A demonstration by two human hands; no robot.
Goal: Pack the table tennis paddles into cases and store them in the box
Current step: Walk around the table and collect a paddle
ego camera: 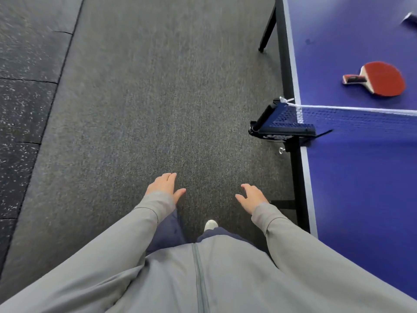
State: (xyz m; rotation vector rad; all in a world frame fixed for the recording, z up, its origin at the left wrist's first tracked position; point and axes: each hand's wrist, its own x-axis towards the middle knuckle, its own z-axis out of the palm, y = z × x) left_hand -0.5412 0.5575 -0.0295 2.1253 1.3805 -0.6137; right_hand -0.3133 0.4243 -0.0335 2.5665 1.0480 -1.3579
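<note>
A red table tennis paddle point(376, 79) lies flat on the blue table point(352, 177) at the right, just beyond the net point(352, 116), handle pointing left. My left hand point(165, 185) and my right hand point(251, 196) hang over the grey carpet in front of me, fingers relaxed, holding nothing. Both are well left of the table and far from the paddle. At the top right edge a blurred grey object point(410, 20) lies on the table; I cannot tell what it is. No case or box is in view.
The net's black clamp post point(277, 123) juts out over the table's left edge. A black table leg point(268, 26) stands at the top. Grey carpet point(146, 98) covers the floor, with dark speckled rubber mats point(24, 86) on the left. My white shoe point(211, 224) shows below.
</note>
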